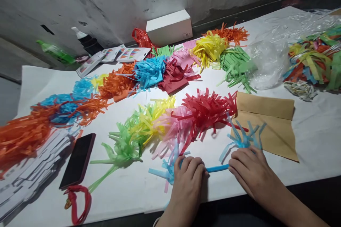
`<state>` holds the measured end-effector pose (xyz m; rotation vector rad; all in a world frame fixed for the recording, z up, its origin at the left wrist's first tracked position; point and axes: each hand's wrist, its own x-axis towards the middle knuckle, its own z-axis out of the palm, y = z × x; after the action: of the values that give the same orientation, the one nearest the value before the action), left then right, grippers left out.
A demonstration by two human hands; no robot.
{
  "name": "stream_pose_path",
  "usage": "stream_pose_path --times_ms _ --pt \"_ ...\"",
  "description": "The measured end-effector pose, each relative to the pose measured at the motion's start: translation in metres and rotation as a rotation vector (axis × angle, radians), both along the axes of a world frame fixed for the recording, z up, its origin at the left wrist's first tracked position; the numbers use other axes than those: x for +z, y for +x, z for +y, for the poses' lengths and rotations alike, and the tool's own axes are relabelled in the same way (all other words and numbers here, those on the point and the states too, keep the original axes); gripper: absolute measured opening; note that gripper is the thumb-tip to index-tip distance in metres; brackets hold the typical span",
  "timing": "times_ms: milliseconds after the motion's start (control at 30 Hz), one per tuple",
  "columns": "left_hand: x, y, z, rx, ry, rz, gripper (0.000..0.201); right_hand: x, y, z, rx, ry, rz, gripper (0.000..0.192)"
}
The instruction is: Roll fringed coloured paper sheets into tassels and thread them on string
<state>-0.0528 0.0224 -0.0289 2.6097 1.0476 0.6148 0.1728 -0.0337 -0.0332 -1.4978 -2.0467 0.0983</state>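
- Person's sitting at the near edge of a white table [314, 142], both hands down on one blue paper strip [217, 168].
- Left hand [188, 177] is curling over the strip's left part, fingers bent & pressing it to the table; looks like it's gripping the rolled middle, fringe [165, 170] fanning out past the knuckles to the left.
- Right hand [250, 172] is lying flatter, fingertips pinching/pressing the strip's right end; more blue fringe [243, 138] sticking up just beyond the fingers.
- So the twisted blue middle is running btwn the 2 hands, a short bare stretch showing in the gap, close to the table's front edge.
- Just behind the hands: a row of finished tassels, green [122, 147], yellow [151, 117], pink [170, 127], red [205, 110], all touching one another.
- Brown envelope [269, 127] is lying right behind the right hand, the blue fringe overlapping its near corner.
- Black phone [77, 159] w/ a red strap [77, 202] is resting well left of the hands.
- Farther back: more tassel heaps in orange, blue, dark red, yellow, green, plus a white box [169, 26] against the wall.
- Clear plastic bag [269, 60] is sitting far right, mixed coloured strips beside it.
- White cut paper pieces [29, 173] are piling at the left edge.
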Motion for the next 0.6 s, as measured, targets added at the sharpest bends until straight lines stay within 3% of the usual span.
stream_pose_path --times_ms 400,500,600 --pt "0.023 0.018 0.006 0.124 -0.116 0.275 0.015 0.006 -0.007 0.006 -0.183 -0.1 -0.043 0.03" --pt "0.022 0.014 0.012 0.058 -0.054 0.245 0.01 0.008 -0.008 0.006 -0.163 -0.062 0.014 0.031" --pt "0.019 0.011 0.012 -0.113 0.097 0.186 0.008 0.007 -0.011 0.004 -0.026 0.046 -0.017 0.035"
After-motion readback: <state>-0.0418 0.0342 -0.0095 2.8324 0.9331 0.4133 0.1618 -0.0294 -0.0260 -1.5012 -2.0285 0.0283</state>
